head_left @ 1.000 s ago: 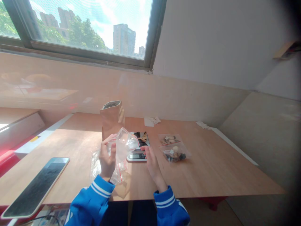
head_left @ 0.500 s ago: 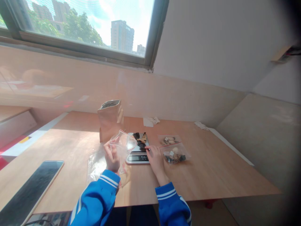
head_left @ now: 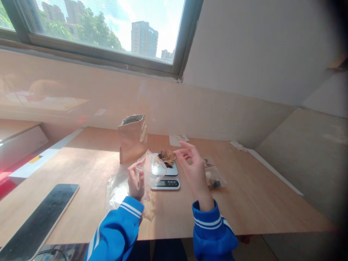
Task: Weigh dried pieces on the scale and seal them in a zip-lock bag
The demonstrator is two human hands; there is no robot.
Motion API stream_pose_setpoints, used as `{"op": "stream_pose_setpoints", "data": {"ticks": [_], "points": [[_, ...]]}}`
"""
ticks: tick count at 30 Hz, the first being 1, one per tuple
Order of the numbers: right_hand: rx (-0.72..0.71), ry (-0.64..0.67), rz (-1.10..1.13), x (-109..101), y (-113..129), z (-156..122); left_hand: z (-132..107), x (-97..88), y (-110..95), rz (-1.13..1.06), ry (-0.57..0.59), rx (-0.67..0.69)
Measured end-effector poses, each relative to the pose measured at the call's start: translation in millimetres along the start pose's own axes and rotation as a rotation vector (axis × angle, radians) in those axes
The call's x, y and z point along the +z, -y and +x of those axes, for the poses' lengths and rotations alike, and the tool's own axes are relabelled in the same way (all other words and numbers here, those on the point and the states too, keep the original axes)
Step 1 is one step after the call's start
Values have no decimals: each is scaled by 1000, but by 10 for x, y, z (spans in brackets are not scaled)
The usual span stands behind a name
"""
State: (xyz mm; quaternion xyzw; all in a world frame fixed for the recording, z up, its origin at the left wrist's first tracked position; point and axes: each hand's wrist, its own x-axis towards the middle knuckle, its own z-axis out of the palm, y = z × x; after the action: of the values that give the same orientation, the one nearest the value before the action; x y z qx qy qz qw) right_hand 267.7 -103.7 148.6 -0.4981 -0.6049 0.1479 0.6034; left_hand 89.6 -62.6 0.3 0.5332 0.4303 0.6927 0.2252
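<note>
My left hand (head_left: 136,183) is closed on a clear zip bag (head_left: 152,167) with a red seam, its mouth spread toward the right. My right hand (head_left: 194,170) is raised to the right of the digital kitchen scale (head_left: 165,184), thumb and fingers pinching the edge of a brown dried mushroom piece (head_left: 168,156). That piece appears to be lifted over the scale's plate and covers part of the dark dried pieces there. The bag's rim overlaps the plate's left side.
A brown paper pouch (head_left: 133,139) stands open behind my left hand. Filled clear bags (head_left: 213,180) lie right of the scale, partly behind my right hand. Flat plastic bags (head_left: 116,190) lie at left. A phone (head_left: 40,217) rests near the left edge; crumpled paper (head_left: 178,139) lies at the back.
My right hand has risen from the scale's plate, moving up and right, with the brown dried mushroom piece at its fingertips. My left hand keeps holding the bag. The view has shifted slightly.
</note>
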Motion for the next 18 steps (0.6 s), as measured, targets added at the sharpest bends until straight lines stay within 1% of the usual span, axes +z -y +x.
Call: {"op": "stream_pose_setpoints", "data": {"ticks": [1, 2, 3, 4, 7, 9, 11, 13, 15, 18], "points": [[-2, 108, 11, 12, -10, 2, 0, 4, 6, -17, -4, 1], [0, 184, 16, 30, -51, -2, 1, 9, 7, -33, -6, 3], [4, 218, 10, 55, -122, -10, 4, 14, 3, -46, -6, 8], [9, 216, -10, 85, -221, -21, 7, 19, -7, -60, -7, 13], [11, 143, -152, 199, -625, -77, 22, 27, -63, -93, -33, 13], [-22, 210, -273, 285, -899, -134, 29, 30, -107, -93, -56, -16], [-59, 283, -372, 367, -1103, -198, 33, 35, -148, -93, -67, -53], [-82, 309, -480, 436, -1215, -256, 37, 43, -182, -119, -70, -72], [-96, 300, -575, 484, -1256, -295, 49, 53, -205, -168, -77, -82], [-112, 289, -607, 511, -1262, -320, 83, 61, -202, -206, -107, -152]]}}
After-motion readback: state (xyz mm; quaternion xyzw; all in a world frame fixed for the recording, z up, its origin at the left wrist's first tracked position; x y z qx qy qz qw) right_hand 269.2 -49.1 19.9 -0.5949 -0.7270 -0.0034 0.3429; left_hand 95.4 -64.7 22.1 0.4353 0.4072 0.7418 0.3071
